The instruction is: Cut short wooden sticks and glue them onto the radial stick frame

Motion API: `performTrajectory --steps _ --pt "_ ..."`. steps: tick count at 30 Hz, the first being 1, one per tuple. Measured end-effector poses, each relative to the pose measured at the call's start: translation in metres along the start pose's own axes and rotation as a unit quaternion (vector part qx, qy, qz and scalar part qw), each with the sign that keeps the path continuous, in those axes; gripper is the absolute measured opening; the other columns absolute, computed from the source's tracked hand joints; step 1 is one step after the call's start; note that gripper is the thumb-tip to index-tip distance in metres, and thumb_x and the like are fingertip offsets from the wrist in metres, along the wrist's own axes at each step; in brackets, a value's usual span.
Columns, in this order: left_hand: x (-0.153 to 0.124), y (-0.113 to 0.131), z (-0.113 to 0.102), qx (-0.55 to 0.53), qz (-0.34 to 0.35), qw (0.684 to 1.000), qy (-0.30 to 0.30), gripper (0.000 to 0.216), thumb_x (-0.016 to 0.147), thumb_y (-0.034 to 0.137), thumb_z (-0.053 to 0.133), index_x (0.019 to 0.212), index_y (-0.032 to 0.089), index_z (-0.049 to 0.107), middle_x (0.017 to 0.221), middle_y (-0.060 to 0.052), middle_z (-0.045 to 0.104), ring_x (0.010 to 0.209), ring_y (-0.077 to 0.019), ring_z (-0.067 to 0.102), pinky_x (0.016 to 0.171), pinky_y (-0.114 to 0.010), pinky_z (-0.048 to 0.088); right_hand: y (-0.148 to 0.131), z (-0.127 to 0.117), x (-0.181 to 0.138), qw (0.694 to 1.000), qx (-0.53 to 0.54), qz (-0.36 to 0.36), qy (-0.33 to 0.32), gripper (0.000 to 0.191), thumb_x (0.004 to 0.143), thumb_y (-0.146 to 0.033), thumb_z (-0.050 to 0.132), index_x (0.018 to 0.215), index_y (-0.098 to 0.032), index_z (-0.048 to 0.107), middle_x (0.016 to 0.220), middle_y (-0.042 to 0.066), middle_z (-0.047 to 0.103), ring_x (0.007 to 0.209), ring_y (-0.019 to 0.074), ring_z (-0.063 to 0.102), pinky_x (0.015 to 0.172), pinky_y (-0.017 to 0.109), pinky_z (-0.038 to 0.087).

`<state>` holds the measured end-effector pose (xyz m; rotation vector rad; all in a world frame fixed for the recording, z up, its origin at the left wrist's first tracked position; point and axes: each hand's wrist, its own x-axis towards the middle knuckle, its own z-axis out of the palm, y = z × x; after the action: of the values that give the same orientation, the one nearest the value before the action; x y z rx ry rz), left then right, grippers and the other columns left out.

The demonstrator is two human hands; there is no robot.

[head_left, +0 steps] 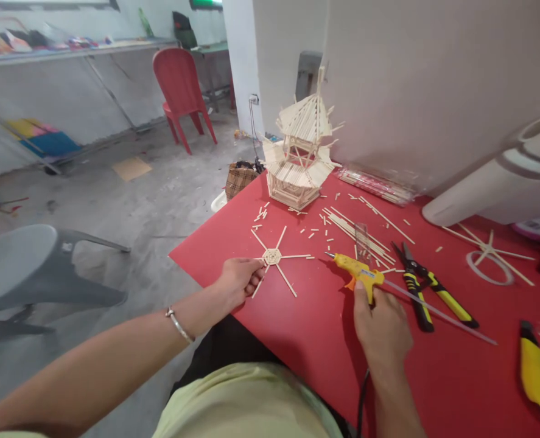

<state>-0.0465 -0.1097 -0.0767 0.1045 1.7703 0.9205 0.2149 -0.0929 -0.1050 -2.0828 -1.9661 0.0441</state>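
Observation:
My left hand (pixel 242 281) pinches one spoke of a star-shaped frame of thin wooden sticks (pixel 272 257), near its woven-looking hexagonal centre. Several spokes stick out from that centre over the red tabletop. In my right hand (pixel 382 319) is a yellow hot glue gun (pixel 358 272), gripped by its handle, its nozzle pointing left toward the frame but apart from it. A long translucent glue stick (pixel 441 311) trails out of the gun's back end. The cable drops below my right hand. Pliers-like cutters (pixel 429 286) with black and yellow handles lie right of the gun.
A tiered stick model pagoda (pixel 299 146) stands at the table's back corner. Loose sticks (pixel 358 231) and cut bits lie before it. To the right are a second stick star (pixel 487 248) on a ring, a big paper roll (pixel 493 173) and a yellow tool (pixel 539 377).

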Motion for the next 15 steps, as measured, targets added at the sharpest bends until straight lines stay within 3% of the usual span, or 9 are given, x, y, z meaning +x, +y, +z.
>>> performTrajectory --steps 5,8,10,12,15 --pt "0.000 0.001 0.000 0.000 -0.002 1.000 0.006 0.023 0.087 0.016 0.055 0.064 0.014 0.056 0.050 0.003 0.051 0.032 -0.0024 0.032 0.033 -0.017 0.018 -0.002 -0.011 -0.002 0.996 -0.017 -0.003 0.093 0.037 0.096 -0.043 0.044 0.106 -0.017 0.068 0.093 0.012 0.065 0.088 0.0266 0.058 0.062 0.031 0.036" --pt "0.001 0.000 0.001 -0.001 0.001 1.000 0.004 0.024 0.087 0.017 0.055 0.063 0.014 0.056 0.048 0.003 0.049 0.031 -0.0026 0.031 0.032 -0.017 0.017 -0.018 -0.018 -0.007 0.987 0.047 -0.088 0.130 0.029 0.096 -0.037 0.048 0.097 -0.017 0.068 0.091 0.010 0.066 0.091 0.0237 0.058 0.075 0.031 0.040" --pt "0.002 -0.001 0.001 -0.002 0.007 1.000 0.001 0.026 0.087 0.018 0.056 0.061 0.014 0.054 0.046 0.004 0.048 0.031 -0.0025 0.030 0.032 -0.017 0.017 -0.040 -0.015 -0.010 0.966 0.116 -0.224 0.062 0.025 0.098 -0.030 0.046 0.095 -0.019 0.068 0.089 0.007 0.066 0.090 0.0186 0.059 0.080 0.027 0.040" --pt "0.004 -0.001 0.002 -0.006 0.019 1.000 -0.003 0.027 0.086 0.020 0.057 0.060 0.014 0.053 0.046 0.004 0.048 0.032 -0.0023 0.030 0.033 -0.017 0.017 -0.064 -0.006 -0.010 0.936 0.140 -0.322 0.000 0.026 0.099 -0.027 0.044 0.108 -0.020 0.068 0.090 0.005 0.066 0.088 0.0161 0.059 0.079 0.025 0.039" --pt "0.004 -0.001 0.003 -0.016 0.036 0.999 -0.004 0.025 0.083 0.021 0.061 0.061 0.015 0.052 0.047 0.004 0.050 0.032 -0.0022 0.032 0.033 -0.017 0.017 -0.089 0.017 -0.005 0.915 0.146 -0.374 -0.040 0.025 0.099 -0.025 0.045 0.109 -0.021 0.067 0.087 0.003 0.063 0.084 0.0147 0.057 0.074 0.024 0.036"
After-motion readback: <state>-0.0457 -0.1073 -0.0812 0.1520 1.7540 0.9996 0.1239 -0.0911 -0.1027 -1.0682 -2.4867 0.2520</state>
